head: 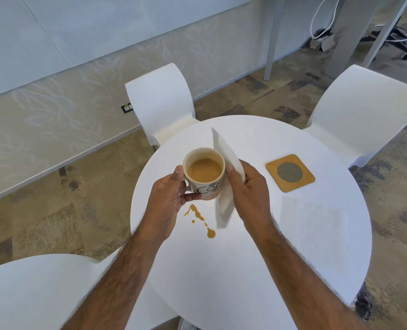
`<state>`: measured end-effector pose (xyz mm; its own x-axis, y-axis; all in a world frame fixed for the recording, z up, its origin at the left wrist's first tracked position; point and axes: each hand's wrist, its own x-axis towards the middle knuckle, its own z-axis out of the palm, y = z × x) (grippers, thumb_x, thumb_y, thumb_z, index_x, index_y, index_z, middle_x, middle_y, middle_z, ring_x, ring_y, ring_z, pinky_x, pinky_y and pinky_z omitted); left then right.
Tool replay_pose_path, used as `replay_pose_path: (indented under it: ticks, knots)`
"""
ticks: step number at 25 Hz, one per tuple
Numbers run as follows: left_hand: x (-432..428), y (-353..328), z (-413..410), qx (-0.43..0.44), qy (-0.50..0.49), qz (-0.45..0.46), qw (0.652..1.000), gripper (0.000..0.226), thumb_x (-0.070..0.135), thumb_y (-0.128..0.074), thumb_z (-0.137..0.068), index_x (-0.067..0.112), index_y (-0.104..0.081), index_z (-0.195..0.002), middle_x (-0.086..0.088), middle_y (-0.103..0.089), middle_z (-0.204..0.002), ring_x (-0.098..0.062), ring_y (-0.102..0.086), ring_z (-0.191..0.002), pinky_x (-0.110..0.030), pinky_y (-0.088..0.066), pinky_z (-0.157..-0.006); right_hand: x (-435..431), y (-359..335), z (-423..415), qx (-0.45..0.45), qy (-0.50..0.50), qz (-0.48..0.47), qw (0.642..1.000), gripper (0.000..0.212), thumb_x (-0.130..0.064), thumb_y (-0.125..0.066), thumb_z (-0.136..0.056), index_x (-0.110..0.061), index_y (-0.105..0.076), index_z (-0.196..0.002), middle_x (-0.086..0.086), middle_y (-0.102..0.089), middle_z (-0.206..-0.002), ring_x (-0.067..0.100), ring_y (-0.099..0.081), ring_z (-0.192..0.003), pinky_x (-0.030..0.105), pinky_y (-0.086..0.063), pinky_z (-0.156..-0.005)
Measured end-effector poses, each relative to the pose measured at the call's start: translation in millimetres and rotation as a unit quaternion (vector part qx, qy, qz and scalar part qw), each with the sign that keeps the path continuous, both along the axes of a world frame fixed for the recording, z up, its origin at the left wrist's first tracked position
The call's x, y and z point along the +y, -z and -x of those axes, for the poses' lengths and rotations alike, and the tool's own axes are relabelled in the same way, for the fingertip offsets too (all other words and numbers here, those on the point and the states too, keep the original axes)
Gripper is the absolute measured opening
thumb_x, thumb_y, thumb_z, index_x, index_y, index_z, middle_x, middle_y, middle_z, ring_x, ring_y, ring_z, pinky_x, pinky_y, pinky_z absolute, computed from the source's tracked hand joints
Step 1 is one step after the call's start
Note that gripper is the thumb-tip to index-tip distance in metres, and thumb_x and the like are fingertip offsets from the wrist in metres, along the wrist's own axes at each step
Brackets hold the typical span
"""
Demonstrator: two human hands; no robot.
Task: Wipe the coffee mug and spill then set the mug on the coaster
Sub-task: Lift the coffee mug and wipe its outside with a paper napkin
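Note:
A cream coffee mug (203, 173) with black lettering, full of light brown coffee, is lifted above the round white table (257, 258). My left hand (168, 198) grips its handle side. My right hand (247, 189) presses a white napkin (226, 177) against the mug's right side; the napkin sticks up behind the mug and hangs below it. A brown coffee spill (200, 219) of streaks and drops lies on the table just below the mug. A square cork coaster (290, 173) with a mesh centre lies to the right.
A second white napkin (313, 222) lies flat on the table at the right, below the coaster. White chairs stand at the back (161, 103), the right (364, 110) and the near left (36, 291). Patterned carpet surrounds the table.

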<state>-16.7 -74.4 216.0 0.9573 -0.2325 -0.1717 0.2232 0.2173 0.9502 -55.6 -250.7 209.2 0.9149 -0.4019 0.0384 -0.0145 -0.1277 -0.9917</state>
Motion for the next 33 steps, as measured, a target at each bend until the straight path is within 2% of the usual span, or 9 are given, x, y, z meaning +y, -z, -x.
replay_pose_path:
  ticks: [3,7,14,18,25,26,29,31,33]
  knots:
    - [0,0,0,0.002,0.009,-0.006,1.000,0.060,0.046,-0.055,-0.100,-0.009,-0.058,-0.123,-0.019,-0.044,-0.111,-0.038,-0.054,-0.102,-0.034,-0.060,-0.075,1,-7,7,-0.054,-0.100,-0.155,0.981,0.042,-0.038,-0.033,-0.106,-0.031,-0.068,-0.127,-0.005,-0.073,-0.121,0.011,-0.066,-0.117,0.030,-0.056,-0.093]
    - [3,-2,1,0.017,0.010,0.004,1.000,0.058,0.045,-0.054,-0.098,-0.006,-0.062,-0.124,-0.027,-0.044,-0.101,-0.039,-0.053,-0.102,-0.034,-0.060,-0.075,-4,-5,2,-0.079,-0.143,-0.164,0.973,0.039,-0.021,-0.044,-0.105,-0.023,-0.065,-0.137,-0.004,-0.070,-0.132,0.018,-0.063,-0.126,0.038,-0.053,-0.104]
    - [4,-8,9,0.017,0.052,-0.014,0.998,0.037,0.044,-0.053,-0.097,0.019,-0.079,-0.104,0.006,-0.066,-0.070,-0.015,-0.070,-0.083,-0.034,-0.060,-0.071,-5,3,-32,0.098,-0.173,-0.186,0.962,0.049,-0.061,-0.041,-0.101,-0.036,-0.081,-0.093,-0.010,-0.080,-0.090,0.002,-0.075,-0.085,0.017,-0.056,-0.067]
    - [3,-7,14,0.003,0.060,-0.009,0.998,0.034,0.036,-0.048,-0.104,0.017,-0.076,-0.102,0.013,-0.065,-0.061,-0.010,-0.069,-0.072,-0.033,-0.062,-0.070,-10,8,-47,0.106,-0.272,-0.293,0.910,0.058,-0.071,-0.045,-0.097,-0.026,-0.080,-0.091,-0.001,-0.078,-0.089,0.010,-0.074,-0.086,0.024,-0.058,-0.075]
    - [7,-4,12,0.020,0.065,-0.021,0.997,0.037,0.045,-0.054,-0.098,0.017,-0.077,-0.109,0.000,-0.074,-0.093,-0.017,-0.070,-0.094,-0.035,-0.060,-0.072,-11,34,-50,0.130,-0.236,-0.337,0.902,0.030,-0.039,-0.057,-0.099,-0.026,-0.076,-0.079,-0.004,-0.073,-0.080,0.006,-0.073,-0.064,0.022,-0.058,-0.060]
    - [5,-5,11,0.021,0.059,-0.017,0.998,0.037,0.044,-0.055,-0.098,0.016,-0.077,-0.107,-0.001,-0.075,-0.093,-0.016,-0.070,-0.093,-0.035,-0.060,-0.071,-6,40,-45,0.145,-0.194,-0.355,0.903,0.020,-0.038,-0.065,-0.094,-0.022,-0.071,-0.083,0.001,-0.072,-0.083,0.009,-0.073,-0.059,0.022,-0.058,-0.053]
    - [2,-7,9,0.024,0.043,0.008,0.999,0.035,0.039,-0.053,-0.100,0.014,-0.079,-0.102,-0.010,-0.074,-0.100,-0.020,-0.069,-0.096,-0.033,-0.060,-0.069,13,56,-35,0.085,-0.206,-0.459,0.860,0.070,-0.034,-0.094,-0.052,0.003,-0.054,-0.095,0.022,-0.058,-0.089,0.037,-0.064,-0.075,0.034,-0.056,-0.062]
    - [0,-6,8,0.022,0.044,0.014,0.999,0.036,0.036,-0.050,-0.102,0.013,-0.079,-0.105,-0.021,-0.067,-0.108,-0.028,-0.066,-0.105,-0.034,-0.060,-0.071,30,52,-33,0.032,-0.220,-0.519,0.825,0.052,-0.017,-0.067,-0.074,0.004,-0.046,-0.116,0.023,-0.042,-0.106,0.041,-0.042,-0.097,0.042,-0.043,-0.080]
    - [-3,-4,6,0.021,0.041,0.018,0.999,0.038,0.034,-0.048,-0.105,0.007,-0.076,-0.108,-0.022,-0.059,-0.106,-0.034,-0.063,-0.108,-0.035,-0.060,-0.073,40,57,-35,0.017,-0.206,-0.561,0.802,0.034,-0.014,-0.039,-0.088,0.004,-0.051,-0.114,0.021,-0.047,-0.111,0.038,-0.045,-0.101,0.045,-0.042,-0.086]
